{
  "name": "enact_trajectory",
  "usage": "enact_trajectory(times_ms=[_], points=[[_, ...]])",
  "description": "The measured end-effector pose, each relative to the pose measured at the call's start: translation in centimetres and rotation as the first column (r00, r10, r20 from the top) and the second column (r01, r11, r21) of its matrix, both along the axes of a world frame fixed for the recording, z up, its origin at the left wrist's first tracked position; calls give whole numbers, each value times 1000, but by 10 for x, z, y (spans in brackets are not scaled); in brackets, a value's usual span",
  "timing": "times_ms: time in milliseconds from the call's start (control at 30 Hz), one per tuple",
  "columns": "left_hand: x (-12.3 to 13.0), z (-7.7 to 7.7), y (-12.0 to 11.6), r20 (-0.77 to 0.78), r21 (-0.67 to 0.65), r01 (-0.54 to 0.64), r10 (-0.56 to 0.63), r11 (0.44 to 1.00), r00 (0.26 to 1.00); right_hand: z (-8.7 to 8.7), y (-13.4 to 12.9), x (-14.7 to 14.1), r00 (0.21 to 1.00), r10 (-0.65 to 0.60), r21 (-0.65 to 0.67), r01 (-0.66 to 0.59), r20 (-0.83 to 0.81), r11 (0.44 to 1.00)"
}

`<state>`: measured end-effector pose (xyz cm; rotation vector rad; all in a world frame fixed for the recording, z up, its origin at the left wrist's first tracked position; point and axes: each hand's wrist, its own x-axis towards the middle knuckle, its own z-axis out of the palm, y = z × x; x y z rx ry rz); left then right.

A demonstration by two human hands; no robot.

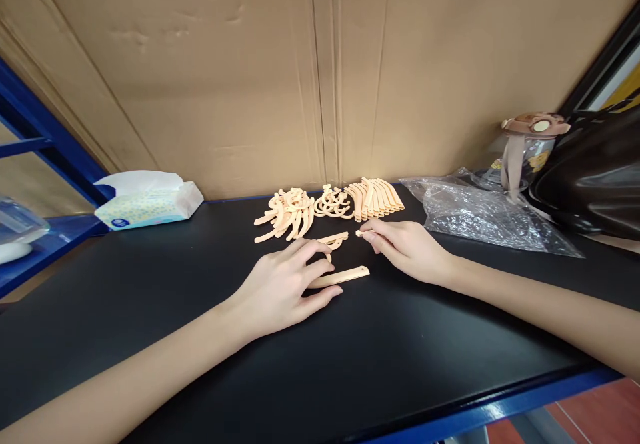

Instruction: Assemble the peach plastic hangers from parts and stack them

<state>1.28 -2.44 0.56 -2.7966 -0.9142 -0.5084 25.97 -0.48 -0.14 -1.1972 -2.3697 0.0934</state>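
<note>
My left hand [287, 286] rests low over the table with its fingers apart. A long beige plastic strip [346, 276] with a small hole near its tip lies between its thumb and index finger, partly hidden by the hand. Just beyond the fingertips is another beige plastic piece [340, 238], also partly covered. To the right, my right hand [403, 247] pinches a small beige plastic piece [359, 233] between thumb and fingertips; most of that piece is hidden. Behind the hands lie a loose pile of curved beige strips [290, 214], several small hooked pieces [333, 202] and a neat row of curved strips [377, 199].
A tissue pack [147, 203] sits at the back left of the black table [350, 371]. Crumpled clear plastic bag [493, 214] lies at the right, beside a drinking bottle [533, 151] and a dark glossy bag [593, 171]. Cardboard [225, 84] stands along the back edge.
</note>
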Motion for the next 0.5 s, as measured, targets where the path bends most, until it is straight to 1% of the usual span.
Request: enact_trajectory(times_ms=[100,200,300,367,500], points=[[0,0,3,27,-20,44,-43,999,999,-1,2,1,1000,4,-22,-4,-25,1000],[-1,-1,7,75,-137,109,-100,985,992,-2,2,1,999,27,-21,-27,-23,999],[-2,-2,8,100,-245,118,-96,962,990,-3,1,0,999,47,-29,-47,-1,998],[-2,-2,8,89,-260,104,-83,960,993,-3,1,0,998,63,-46,-62,11,997],[1,0,4,74,-245,68,-52,967,996,-3,1,-1,992,117,-90,-113,37,989]])
